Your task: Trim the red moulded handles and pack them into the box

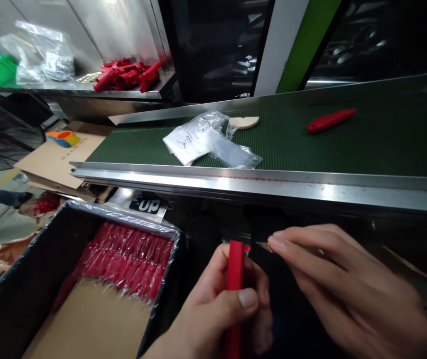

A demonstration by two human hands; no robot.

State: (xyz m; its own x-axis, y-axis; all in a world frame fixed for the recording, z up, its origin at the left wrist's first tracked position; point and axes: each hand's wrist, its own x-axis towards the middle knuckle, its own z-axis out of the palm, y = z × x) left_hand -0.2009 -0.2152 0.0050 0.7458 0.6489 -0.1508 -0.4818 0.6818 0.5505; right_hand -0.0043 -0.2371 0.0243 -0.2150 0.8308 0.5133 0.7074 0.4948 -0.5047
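Note:
My left hand (pixel 232 304) is wrapped around a long, narrow red plastic piece (pixel 235 267), held upright near the bottom middle of the view. The thumb presses on its near side, and a small red bit sticks out beside it. To the right, my right hand (pixel 342 279) has its thumb and fingertips pinched together. A small thin bit shows at those fingertips, too blurred to name. Both hands are in front of the conveyor, apart from each other. On the green belt (pixel 284 149) lies a red, handle-shaped piece (pixel 331 120).
Plastic bags (pixel 206 139) and a pale half-round piece (pixel 246 122) rest on the belt, behind its metal rail (pixel 273 182). At left, a lined bin (pixel 178 234) holds wrapped red pieces (pixel 131 259) and cardboard. Red parts (pixel 127 75) lie piled on a metal shelf. A tape dispenser (pixel 64 138) sits on cartons.

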